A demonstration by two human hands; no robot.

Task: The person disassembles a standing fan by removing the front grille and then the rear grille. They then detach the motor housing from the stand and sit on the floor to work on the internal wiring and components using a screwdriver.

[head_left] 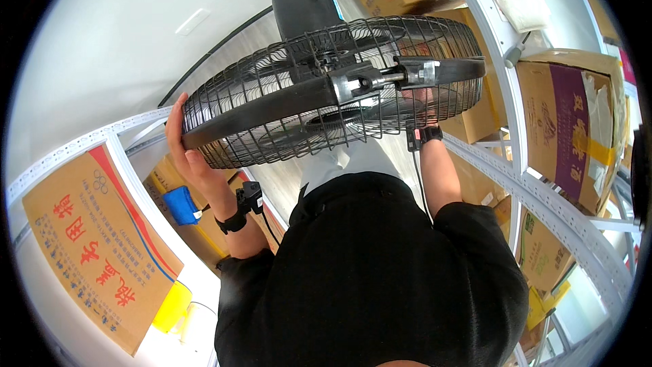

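A large black fan (265, 110) with a round wire cage is held up in front of me, seen nearly edge-on. Its dark motor housing (302, 10) points away from me. A metal clamp with a bolt (384, 79) joins the cage's rim band on the near side. My left hand (193, 153) is closed around the left end of the cage, fingers on the outer rim. My right hand (426, 105) is at the right part of the cage; the wires partly cover it and its fingertips are hidden. Each wrist wears a black strap with a small cabled device.
White metal shelving (502, 177) rises at the right, loaded with cardboard boxes (567, 129). At the left, a shelf carries a flattened-looking carton (102, 248) and a yellow item (172, 306). A blue pouch (180, 205) lies on boxes below. A white wall (136, 27) stands beyond.
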